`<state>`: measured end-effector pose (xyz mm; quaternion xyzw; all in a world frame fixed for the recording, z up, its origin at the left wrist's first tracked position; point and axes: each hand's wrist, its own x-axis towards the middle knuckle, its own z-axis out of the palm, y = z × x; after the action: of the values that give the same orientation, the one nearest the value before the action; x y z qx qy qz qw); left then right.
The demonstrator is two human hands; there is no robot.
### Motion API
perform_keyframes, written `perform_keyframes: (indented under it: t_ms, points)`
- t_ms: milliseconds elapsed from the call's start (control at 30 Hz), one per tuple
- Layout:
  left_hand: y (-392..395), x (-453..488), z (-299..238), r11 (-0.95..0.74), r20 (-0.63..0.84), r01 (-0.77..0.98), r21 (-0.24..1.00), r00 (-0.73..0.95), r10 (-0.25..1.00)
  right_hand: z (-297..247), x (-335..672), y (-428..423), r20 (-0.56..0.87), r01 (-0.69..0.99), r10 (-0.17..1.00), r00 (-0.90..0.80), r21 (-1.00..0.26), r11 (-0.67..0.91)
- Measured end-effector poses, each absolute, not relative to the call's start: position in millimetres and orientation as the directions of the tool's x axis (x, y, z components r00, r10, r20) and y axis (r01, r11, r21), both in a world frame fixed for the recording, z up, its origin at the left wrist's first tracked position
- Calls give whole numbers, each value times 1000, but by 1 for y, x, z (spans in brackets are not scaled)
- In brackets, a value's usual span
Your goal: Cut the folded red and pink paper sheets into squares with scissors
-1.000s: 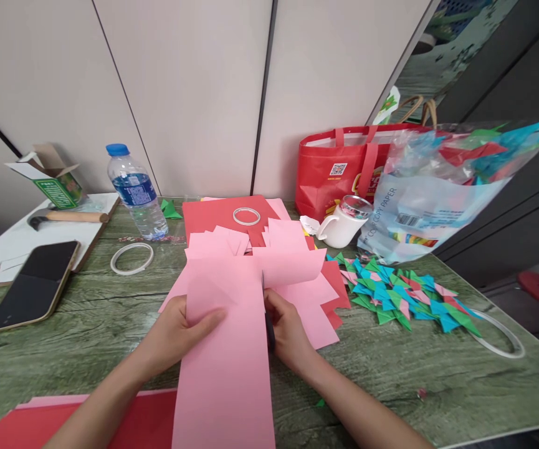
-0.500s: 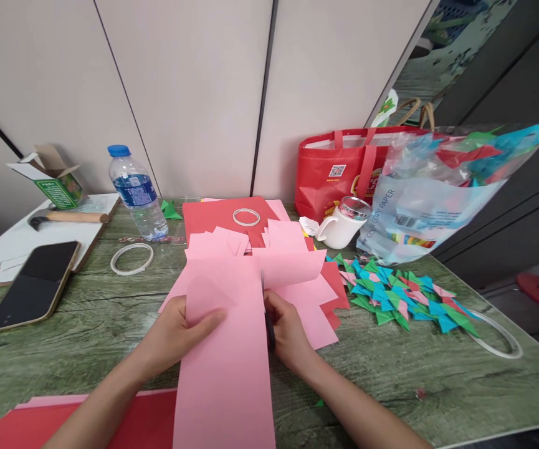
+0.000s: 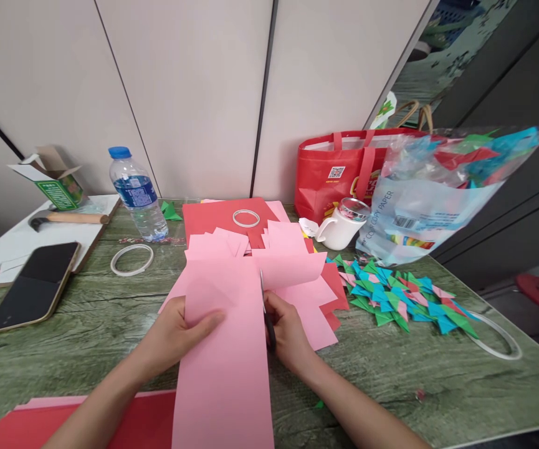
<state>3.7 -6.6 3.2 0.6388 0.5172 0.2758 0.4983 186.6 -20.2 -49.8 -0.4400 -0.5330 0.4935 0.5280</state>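
A long pink sheet of paper (image 3: 227,374) runs from the front edge up over the middle of the table. My left hand (image 3: 178,333) is closed on its left side, thumb on top and fingers underneath. In my right hand (image 3: 288,324) are scissors (image 3: 270,329) with dark handles, at the sheet's right edge. Their blades point away from me, where a pink flap (image 3: 292,268) curls off to the right. Beneath lie cut pink pieces (image 3: 313,312) and a stack of red paper (image 3: 213,215) with a white tape ring (image 3: 246,218) on it.
At left are a phone (image 3: 35,284), a hammer (image 3: 70,217), a small box (image 3: 61,187), a water bottle (image 3: 138,199) and another ring (image 3: 132,259). To the right stand a white mug (image 3: 338,227), a red bag (image 3: 320,159), a plastic bag (image 3: 419,212) and folded paper triangles (image 3: 400,293).
The scissor blades show more plainly beside the paper's right edge, and the handles have shifted slightly. My left hand keeps its hold on the sheet, almost unmoved.
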Motion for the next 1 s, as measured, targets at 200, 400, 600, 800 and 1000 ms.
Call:
perform_keyframes:
  t_ms: [200,400,600,800,1000]
  points:
    - [-7,3,2,42,-174,373,927,326,929,-52,187,-20,137,-71,989,-54,-989,133]
    - [-8,3,2,54,-181,371,927,318,930,-50,185,-21,114,-89,993,-44,-990,109]
    - [-8,4,2,19,-164,408,913,324,932,-49,187,-21,133,-119,990,-55,-985,126]
    - [-10,2,-1,-27,-157,440,898,378,912,-51,190,-19,166,-109,985,-56,-981,159]
    - [-10,4,-4,-28,-161,458,889,369,915,-53,190,-19,158,-112,986,-44,-982,152]
